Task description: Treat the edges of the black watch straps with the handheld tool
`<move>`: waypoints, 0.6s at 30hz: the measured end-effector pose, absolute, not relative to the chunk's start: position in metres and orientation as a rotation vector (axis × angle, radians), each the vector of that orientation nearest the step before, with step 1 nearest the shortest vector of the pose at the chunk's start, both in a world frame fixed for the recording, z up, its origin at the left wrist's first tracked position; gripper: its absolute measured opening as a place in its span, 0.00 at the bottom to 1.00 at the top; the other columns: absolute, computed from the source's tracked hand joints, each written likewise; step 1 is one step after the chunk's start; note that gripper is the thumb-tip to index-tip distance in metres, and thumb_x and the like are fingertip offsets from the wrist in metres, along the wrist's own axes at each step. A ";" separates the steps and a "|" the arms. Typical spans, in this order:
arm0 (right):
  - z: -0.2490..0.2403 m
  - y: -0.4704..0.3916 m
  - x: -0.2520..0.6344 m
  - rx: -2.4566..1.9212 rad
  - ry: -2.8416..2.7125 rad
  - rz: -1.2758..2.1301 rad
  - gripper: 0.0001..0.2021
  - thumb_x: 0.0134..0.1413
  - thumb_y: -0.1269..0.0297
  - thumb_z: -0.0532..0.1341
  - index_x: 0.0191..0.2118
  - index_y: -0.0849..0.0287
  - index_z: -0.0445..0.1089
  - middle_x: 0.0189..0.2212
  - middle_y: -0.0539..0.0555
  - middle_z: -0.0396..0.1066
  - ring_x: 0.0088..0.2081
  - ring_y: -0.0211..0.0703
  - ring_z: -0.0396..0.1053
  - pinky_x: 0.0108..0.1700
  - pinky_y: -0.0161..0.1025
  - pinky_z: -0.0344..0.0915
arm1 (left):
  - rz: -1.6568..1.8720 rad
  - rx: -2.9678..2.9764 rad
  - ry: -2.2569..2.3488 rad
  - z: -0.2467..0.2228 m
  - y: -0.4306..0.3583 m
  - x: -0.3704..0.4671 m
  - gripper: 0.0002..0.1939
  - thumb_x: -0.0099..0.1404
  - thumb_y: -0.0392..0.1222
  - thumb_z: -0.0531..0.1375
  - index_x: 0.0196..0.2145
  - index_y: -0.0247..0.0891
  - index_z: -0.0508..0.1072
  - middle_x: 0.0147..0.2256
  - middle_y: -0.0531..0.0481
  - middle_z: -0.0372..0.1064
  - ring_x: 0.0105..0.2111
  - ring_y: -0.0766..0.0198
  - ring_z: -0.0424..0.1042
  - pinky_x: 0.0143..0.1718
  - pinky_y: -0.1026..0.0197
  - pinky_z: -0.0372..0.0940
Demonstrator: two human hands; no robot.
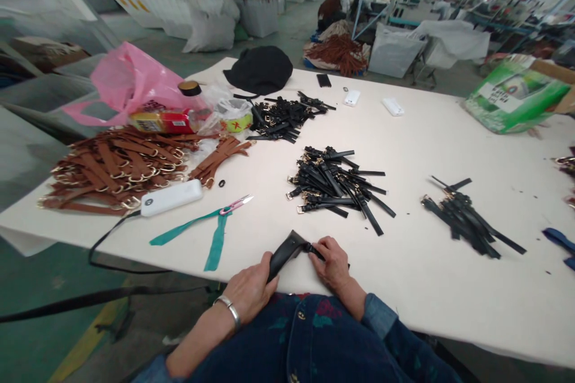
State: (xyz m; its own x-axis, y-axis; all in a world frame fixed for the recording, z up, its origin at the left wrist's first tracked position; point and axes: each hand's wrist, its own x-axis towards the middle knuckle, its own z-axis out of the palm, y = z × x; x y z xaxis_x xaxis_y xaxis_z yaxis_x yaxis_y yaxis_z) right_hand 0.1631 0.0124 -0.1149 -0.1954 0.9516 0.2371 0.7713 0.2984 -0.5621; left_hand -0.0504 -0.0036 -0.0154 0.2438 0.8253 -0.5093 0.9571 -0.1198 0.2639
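A wide black leather strap (287, 249) is bent over near the table's front edge. My left hand (254, 283) is wrapped round its near end, with a silver bracelet on the wrist. At the strap's other end my right hand (331, 263) pinches a narrow black strap (315, 250), mostly hidden under the fingers. Just beyond my hands lies a pile of short black straps with gold buckles (339, 182). A smaller heap of black straps (467, 218) rests to the right. Thread snips (231, 206) wrapped with green ribbon lie to the left.
Brown straps with metal rings (112, 167) are heaped at left beside a white power bank (172, 197) with a black cable. Behind stand a pink bag (135, 81), a black cap (263, 69) and more black straps (283, 115). A green package (516, 96) sits far right.
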 end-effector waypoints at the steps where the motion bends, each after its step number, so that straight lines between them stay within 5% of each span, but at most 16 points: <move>1: -0.116 0.012 0.163 -1.535 -2.015 0.432 0.10 0.49 0.63 0.56 0.39 0.56 0.69 0.32 0.54 0.64 0.36 0.42 0.61 0.37 0.37 0.59 | -0.320 1.992 1.622 -0.015 0.000 -0.049 0.19 0.61 0.50 0.43 0.46 0.39 0.53 0.32 0.45 0.70 0.34 0.55 0.70 0.31 0.58 0.60; 18: -0.108 0.012 0.161 -1.578 -2.046 0.418 0.09 0.50 0.64 0.57 0.38 0.54 0.70 0.32 0.54 0.66 0.37 0.43 0.59 0.39 0.40 0.52 | -0.363 1.941 1.671 -0.013 0.000 -0.049 0.17 0.60 0.50 0.43 0.43 0.39 0.56 0.33 0.44 0.70 0.33 0.56 0.70 0.31 0.58 0.59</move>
State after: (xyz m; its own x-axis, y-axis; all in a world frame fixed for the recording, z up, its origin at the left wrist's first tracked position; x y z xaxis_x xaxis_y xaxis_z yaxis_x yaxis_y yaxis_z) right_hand 0.1606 0.0117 -0.1085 -0.1874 0.9592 0.2117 0.7994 0.2741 -0.5346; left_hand -0.0493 0.0000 -0.0125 0.1920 0.8227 -0.5351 0.9706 -0.0785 0.2277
